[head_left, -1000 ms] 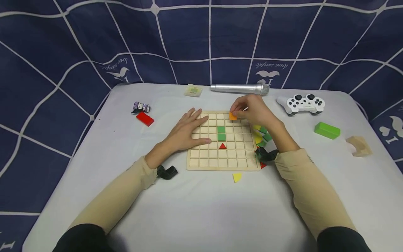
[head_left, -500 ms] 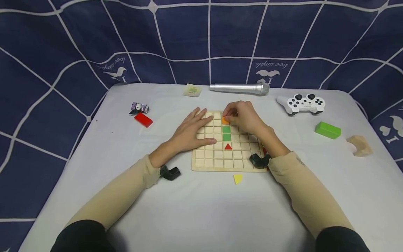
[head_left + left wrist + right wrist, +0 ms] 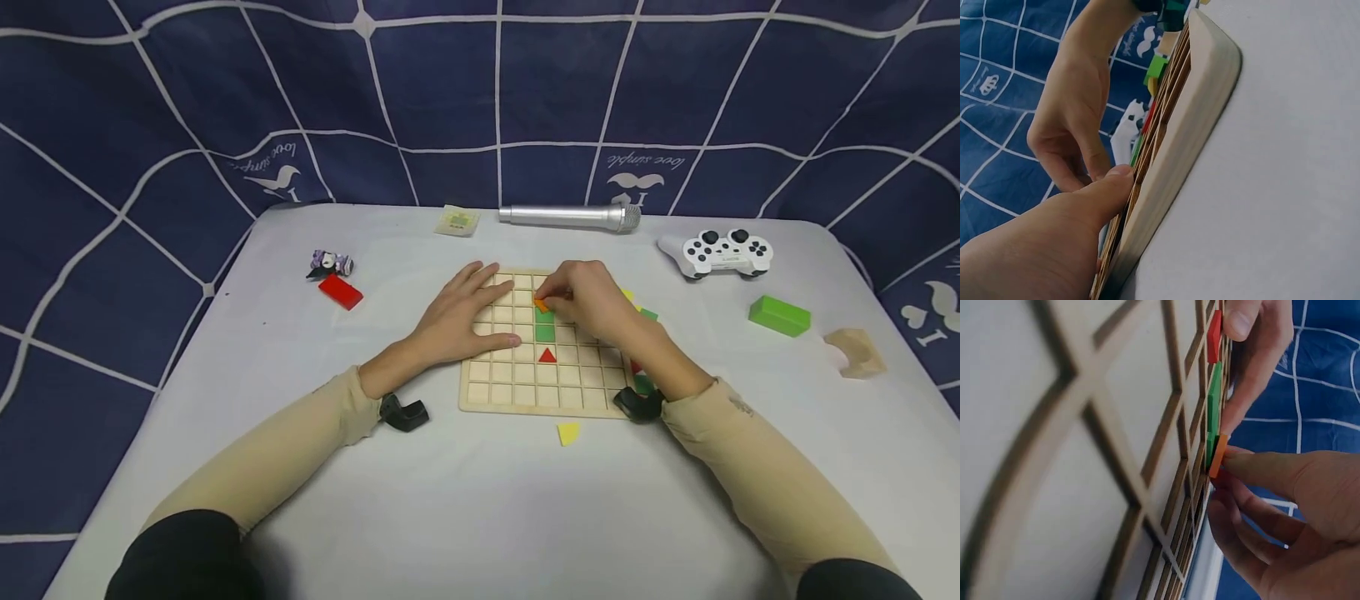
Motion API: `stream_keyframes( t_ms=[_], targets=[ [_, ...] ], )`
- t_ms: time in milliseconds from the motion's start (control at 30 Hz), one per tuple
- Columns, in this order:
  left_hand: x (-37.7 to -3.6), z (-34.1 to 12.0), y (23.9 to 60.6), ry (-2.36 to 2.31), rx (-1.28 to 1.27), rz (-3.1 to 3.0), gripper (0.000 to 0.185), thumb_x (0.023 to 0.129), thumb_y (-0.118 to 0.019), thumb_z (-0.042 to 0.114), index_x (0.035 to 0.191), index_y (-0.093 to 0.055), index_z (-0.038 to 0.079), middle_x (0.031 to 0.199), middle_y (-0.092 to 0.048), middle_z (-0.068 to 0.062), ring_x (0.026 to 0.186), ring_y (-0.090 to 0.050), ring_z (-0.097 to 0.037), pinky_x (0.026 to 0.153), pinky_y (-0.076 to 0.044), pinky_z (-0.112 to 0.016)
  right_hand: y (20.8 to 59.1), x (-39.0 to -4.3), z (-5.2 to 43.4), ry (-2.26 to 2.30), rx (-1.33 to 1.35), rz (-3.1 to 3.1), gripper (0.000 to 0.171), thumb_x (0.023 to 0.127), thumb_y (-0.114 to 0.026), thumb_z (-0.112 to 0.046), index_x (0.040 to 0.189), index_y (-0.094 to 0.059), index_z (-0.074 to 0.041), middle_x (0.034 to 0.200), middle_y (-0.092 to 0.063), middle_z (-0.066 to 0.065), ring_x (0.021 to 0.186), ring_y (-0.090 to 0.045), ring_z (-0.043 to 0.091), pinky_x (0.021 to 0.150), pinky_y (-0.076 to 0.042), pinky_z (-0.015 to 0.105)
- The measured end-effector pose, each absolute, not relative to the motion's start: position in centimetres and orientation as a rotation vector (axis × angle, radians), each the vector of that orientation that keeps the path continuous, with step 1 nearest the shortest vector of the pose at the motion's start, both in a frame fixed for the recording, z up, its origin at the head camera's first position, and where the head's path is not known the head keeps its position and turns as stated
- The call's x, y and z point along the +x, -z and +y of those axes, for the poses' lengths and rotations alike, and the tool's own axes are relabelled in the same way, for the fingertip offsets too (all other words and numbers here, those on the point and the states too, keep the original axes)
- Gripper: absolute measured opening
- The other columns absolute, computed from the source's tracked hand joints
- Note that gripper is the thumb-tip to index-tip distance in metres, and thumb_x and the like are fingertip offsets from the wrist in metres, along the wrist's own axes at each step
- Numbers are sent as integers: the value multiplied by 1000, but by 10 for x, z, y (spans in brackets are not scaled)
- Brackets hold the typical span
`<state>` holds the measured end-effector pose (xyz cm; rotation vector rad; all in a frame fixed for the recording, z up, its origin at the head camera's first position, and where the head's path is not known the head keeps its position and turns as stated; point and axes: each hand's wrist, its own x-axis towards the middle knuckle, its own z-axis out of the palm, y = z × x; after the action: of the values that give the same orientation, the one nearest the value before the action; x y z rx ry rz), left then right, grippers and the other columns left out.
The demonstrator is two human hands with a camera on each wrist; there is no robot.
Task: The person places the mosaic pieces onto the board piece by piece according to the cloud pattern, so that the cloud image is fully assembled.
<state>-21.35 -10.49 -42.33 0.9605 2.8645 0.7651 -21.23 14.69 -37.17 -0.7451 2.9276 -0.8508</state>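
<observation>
A wooden grid board (image 3: pixel 501 393) lies on the table. My left hand (image 3: pixel 459 321) rests spread on its left part, the thumb over the squares. Between thumb and fingertips, my right hand (image 3: pixel 588 298) pinches an orange tile (image 3: pixel 1218 456). The tile is tilted at the far end of a column, right by the green tiles (image 3: pixel 544 333) set in the grid; whether it touches them I cannot tell. Nearer me in that column sits a red triangle (image 3: pixel 547 356). The right wrist view shows the orange tile standing slightly off the board's face.
More coloured pieces, partly hidden by the right arm, lie at the board's right edge. A yellow piece (image 3: pixel 568 433) is in front. Around stand a microphone (image 3: pixel 570 217), a game controller (image 3: pixel 720 253), a green block (image 3: pixel 780 316), an arched wooden block (image 3: pixel 857 352) and a red block (image 3: pixel 341 292).
My right hand has carried the orange tile left and then nearer me, to the green tiles. The board has slid a little to the right, my left hand moving with it.
</observation>
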Motion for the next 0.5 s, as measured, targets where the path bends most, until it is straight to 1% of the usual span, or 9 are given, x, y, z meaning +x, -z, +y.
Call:
stream_keyframes(
  t_ms=[100, 167, 300, 367, 433, 500],
  targets=[
    [-214, -106, 423, -779, 966, 2868, 91, 88, -76, 65, 161, -47, 20, 175, -27, -9, 164, -14, -33, 129, -23, -58, 373, -213, 144, 813, -737, 2959, 9, 95, -78, -5, 102, -83, -5, 97, -77, 10, 91, -71, 25, 83, -58, 42],
    [-214, -106, 424, -784, 969, 2864, 91, 88, -76, 65, 161, -47, 20, 175, -27, -9, 164, -14, -33, 129, -23, -57, 374, -214, 142, 779, -693, 2995, 4, 95, -78, -7, 97, -82, -6, 92, -74, 9, 87, -68, 24, 80, -57, 40],
    [-214, -106, 425, -778, 968, 2870, 91, 88, -75, 66, 161, -46, 20, 174, -27, -10, 164, -14, -32, 130, -23, -57, 375, -219, 141, 756, -652, 3017, 8, 97, -77, -11, 90, -79, -8, 86, -72, 6, 80, -64, 21, 75, -53, 37],
    [-213, -107, 424, -769, 961, 2871, 91, 88, -75, 66, 161, -46, 20, 175, -26, -9, 164, -13, -31, 130, -23, -57, 372, -221, 143, 773, -688, 2978, 6, 97, -77, -13, 92, -79, -8, 86, -72, 5, 80, -64, 20, 75, -53, 37],
    [-213, -107, 423, -769, 962, 2866, 91, 89, -75, 65, 161, -45, 19, 175, -26, -10, 164, -13, -32, 130, -23, -57, 369, -221, 148, 802, -730, 2908, 5, 95, -79, -12, 99, -79, -8, 90, -73, 4, 83, -65, 20, 77, -53, 37],
    [-213, -107, 422, -771, 968, 2856, 91, 89, -74, 65, 161, -45, 19, 175, -26, -10, 164, -13, -33, 130, -22, -57, 366, -221, 154, 813, -771, 2845, 12, 93, -79, -8, 104, -79, -8, 95, -75, 4, 86, -65, 19, 80, -54, 37]
  ],
)
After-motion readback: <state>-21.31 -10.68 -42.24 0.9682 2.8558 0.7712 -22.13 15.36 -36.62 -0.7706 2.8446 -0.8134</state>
